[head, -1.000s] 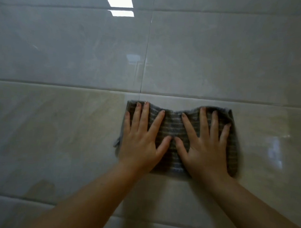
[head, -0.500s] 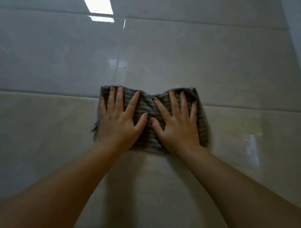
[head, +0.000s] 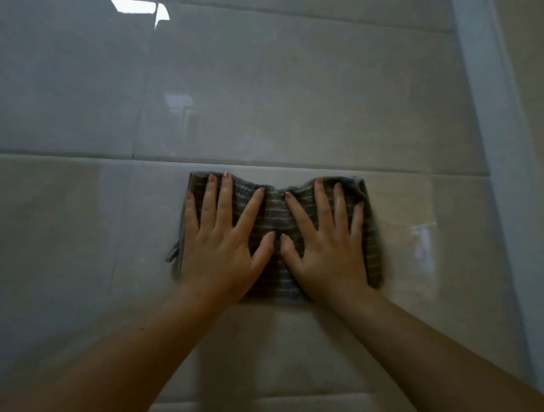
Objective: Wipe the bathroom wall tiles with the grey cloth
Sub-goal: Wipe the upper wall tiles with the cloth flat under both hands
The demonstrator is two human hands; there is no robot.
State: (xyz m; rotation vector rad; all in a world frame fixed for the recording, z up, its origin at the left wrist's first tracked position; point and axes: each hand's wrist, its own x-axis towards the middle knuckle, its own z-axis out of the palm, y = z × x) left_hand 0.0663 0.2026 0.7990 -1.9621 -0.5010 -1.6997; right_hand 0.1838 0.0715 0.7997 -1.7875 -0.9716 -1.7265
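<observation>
The grey cloth puckers between my thumbs, so pushing my palms together could bunch it until it slips down the glossy wall tiles; only pressure pins it there. My left hand and right hand lie flat on it with fingers spread and straight, curled round nothing. The cloth sits at the centre of the frame, just under the horizontal grout line.

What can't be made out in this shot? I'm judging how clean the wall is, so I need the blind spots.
Head view only:
- Much of the grey cloth: covered by the left hand and right hand, which press flat on it.
- The wall tiles behind the cloth: hidden by it.
- Streaks or dirt on the tiles: lost in glare and blur.
- The light reflection: cut off by the top edge.
</observation>
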